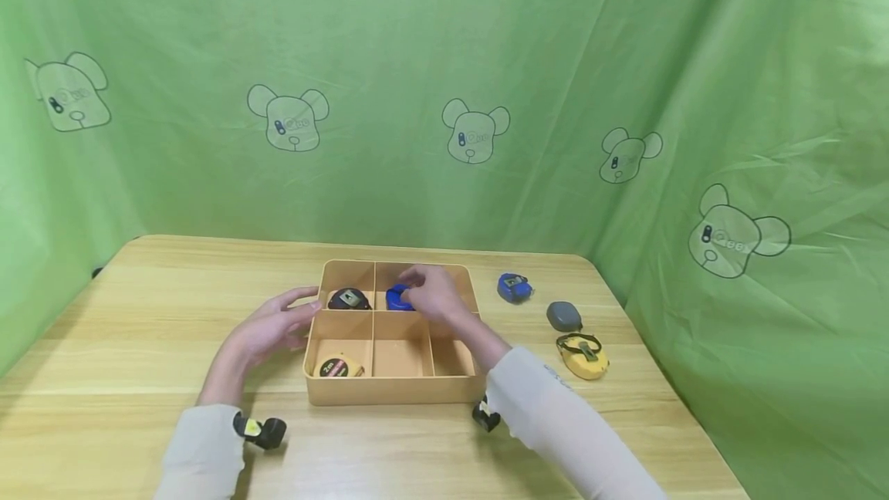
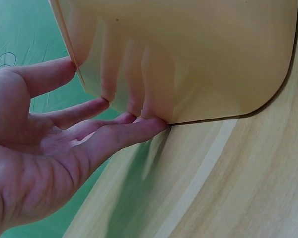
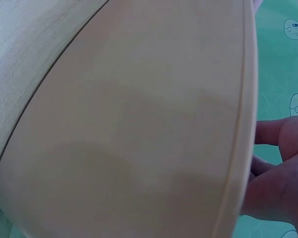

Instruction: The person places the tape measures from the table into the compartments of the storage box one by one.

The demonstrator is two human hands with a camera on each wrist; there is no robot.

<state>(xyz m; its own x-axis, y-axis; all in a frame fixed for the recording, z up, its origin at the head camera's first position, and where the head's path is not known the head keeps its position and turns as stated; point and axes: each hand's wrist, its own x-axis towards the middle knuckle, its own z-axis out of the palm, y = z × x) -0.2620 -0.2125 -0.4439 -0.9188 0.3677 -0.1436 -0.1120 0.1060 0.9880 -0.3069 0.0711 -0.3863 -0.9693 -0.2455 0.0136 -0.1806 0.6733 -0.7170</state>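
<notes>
A tan divided box stands on the table. My left hand touches its left wall with fingers extended, as the left wrist view shows, fingertips against the box side. In a back compartment, my right hand holds a blue tape measure between thumb and fingers, partly covered by the hand. The right wrist view shows mostly the box wall, which hides the fingertips. A black tape measure lies in the back left compartment. In the front left compartment is a yellow tape measure.
Right of the box lie another blue tape measure, a grey rounded tape measure and a larger yellow tape measure with a black strap. The wooden table is bordered by a green curtain behind and at the sides.
</notes>
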